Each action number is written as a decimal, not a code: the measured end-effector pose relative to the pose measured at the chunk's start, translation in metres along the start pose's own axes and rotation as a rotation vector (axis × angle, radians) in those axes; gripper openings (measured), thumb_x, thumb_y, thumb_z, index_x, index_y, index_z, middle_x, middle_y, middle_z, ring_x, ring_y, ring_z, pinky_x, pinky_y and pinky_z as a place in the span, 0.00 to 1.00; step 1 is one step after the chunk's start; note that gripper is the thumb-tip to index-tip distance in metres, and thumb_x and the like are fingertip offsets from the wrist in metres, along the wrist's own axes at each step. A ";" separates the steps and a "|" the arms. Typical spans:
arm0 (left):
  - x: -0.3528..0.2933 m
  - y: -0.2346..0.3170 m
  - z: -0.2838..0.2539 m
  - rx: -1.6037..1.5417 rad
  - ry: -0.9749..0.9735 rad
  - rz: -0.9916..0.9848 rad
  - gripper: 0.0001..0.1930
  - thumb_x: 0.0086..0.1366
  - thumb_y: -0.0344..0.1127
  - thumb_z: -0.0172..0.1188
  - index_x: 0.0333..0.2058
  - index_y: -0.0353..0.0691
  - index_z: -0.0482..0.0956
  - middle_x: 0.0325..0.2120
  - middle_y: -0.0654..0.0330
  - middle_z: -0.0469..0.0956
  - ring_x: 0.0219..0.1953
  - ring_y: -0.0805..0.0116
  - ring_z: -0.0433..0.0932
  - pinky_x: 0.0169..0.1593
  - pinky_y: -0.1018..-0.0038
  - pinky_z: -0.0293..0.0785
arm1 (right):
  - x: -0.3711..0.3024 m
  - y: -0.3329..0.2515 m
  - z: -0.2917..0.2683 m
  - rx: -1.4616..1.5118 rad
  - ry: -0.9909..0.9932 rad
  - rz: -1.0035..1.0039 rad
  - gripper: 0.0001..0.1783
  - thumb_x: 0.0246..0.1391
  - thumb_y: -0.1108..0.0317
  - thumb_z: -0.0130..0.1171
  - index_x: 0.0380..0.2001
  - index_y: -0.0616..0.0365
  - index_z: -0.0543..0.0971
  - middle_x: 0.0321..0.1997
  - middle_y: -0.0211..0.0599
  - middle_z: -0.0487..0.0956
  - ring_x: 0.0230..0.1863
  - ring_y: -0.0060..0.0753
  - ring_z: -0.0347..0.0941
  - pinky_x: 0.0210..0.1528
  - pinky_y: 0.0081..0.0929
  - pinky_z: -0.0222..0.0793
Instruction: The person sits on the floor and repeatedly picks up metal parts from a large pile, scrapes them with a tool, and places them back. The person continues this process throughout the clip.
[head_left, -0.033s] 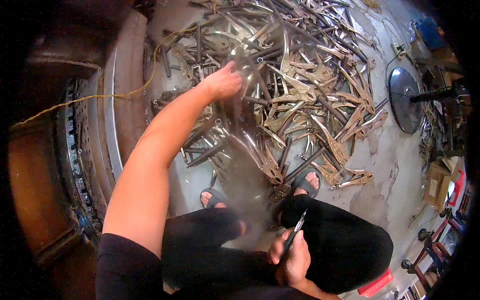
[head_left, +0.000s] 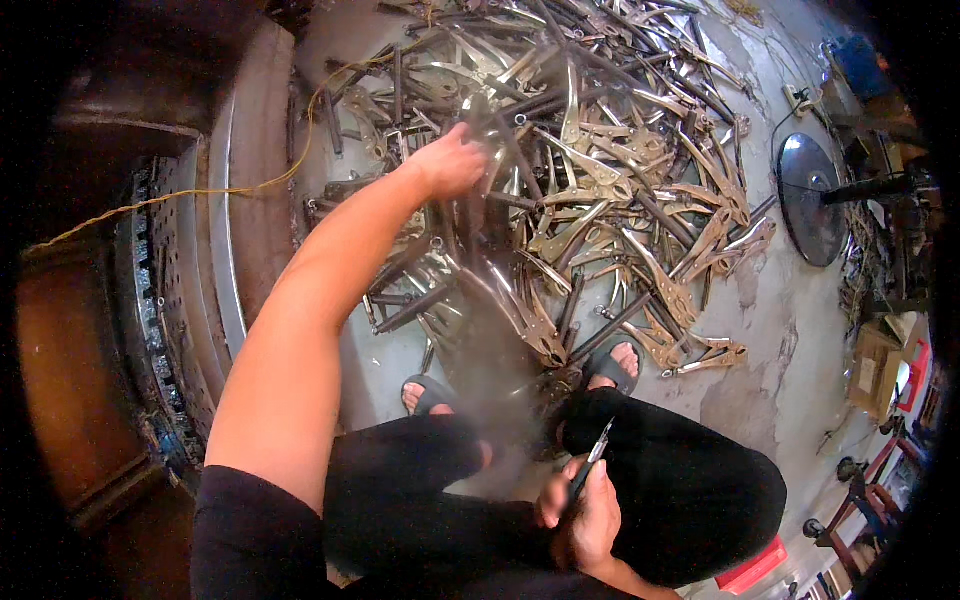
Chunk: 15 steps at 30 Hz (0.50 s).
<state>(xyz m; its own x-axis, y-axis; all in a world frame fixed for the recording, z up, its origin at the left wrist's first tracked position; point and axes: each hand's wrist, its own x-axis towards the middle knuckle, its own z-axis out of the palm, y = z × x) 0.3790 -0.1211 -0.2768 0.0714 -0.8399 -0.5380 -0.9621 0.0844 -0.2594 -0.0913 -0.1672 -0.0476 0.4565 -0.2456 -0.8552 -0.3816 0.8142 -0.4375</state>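
My left hand [head_left: 450, 162] reaches out over the left-middle of a large heap of metal locking pliers [head_left: 575, 230]. Its fingers are curled and point down into the heap; what they grip is blurred and hidden. Low in the view, my right hand [head_left: 585, 505] is closed around a slim black tool [head_left: 592, 465] with a pointed metal tip, held above my lap. The tip points up and to the right. One pair of locking pliers [head_left: 520, 315] lies close to my feet, its jaw end toward me.
A dark block with a metal edge [head_left: 228, 220] stands along the left, crossed by a yellow cord [head_left: 250, 190]. At right are a round black stand base [head_left: 808, 200], a cardboard box [head_left: 875, 370] and a red container [head_left: 750, 568]. My sandalled feet [head_left: 615, 362] border the heap. A smear blurs the middle.
My left hand has shifted very slightly to the right over the heap. The right hand and its tool stay in place.
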 end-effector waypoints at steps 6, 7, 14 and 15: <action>0.000 -0.003 0.022 -0.165 0.316 -0.155 0.13 0.69 0.35 0.50 0.51 0.50 0.74 0.43 0.65 0.76 0.55 0.68 0.74 0.66 0.51 0.59 | -0.003 0.004 -0.008 0.027 -0.033 0.026 0.23 0.74 0.47 0.36 0.39 0.56 0.68 0.19 0.34 0.66 0.17 0.30 0.61 0.22 0.30 0.61; 0.002 -0.004 0.019 -0.220 0.195 -0.226 0.16 0.69 0.33 0.49 0.55 0.50 0.70 0.45 0.66 0.76 0.56 0.67 0.74 0.68 0.52 0.58 | -0.004 0.001 -0.006 0.028 -0.029 0.026 0.23 0.74 0.48 0.35 0.39 0.57 0.68 0.19 0.35 0.67 0.17 0.30 0.61 0.22 0.30 0.61; 0.012 -0.023 0.033 0.005 0.278 -0.049 0.09 0.67 0.35 0.51 0.45 0.49 0.77 0.43 0.66 0.77 0.54 0.68 0.74 0.68 0.60 0.60 | 0.001 -0.004 -0.007 -0.016 -0.031 0.003 0.22 0.75 0.51 0.35 0.38 0.58 0.69 0.19 0.36 0.68 0.17 0.30 0.62 0.22 0.28 0.62; 0.015 -0.028 0.037 0.028 0.260 0.013 0.06 0.65 0.35 0.53 0.40 0.49 0.76 0.39 0.65 0.76 0.50 0.67 0.75 0.66 0.63 0.62 | 0.001 -0.005 -0.007 -0.007 -0.035 -0.008 0.22 0.75 0.52 0.35 0.38 0.58 0.69 0.19 0.36 0.68 0.17 0.30 0.62 0.22 0.28 0.62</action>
<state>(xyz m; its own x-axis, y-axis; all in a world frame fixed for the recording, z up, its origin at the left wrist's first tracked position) 0.4167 -0.1159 -0.3070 -0.0146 -0.9481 -0.3178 -0.9545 0.1079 -0.2780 -0.0944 -0.1746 -0.0484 0.4873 -0.2333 -0.8415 -0.3832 0.8088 -0.4461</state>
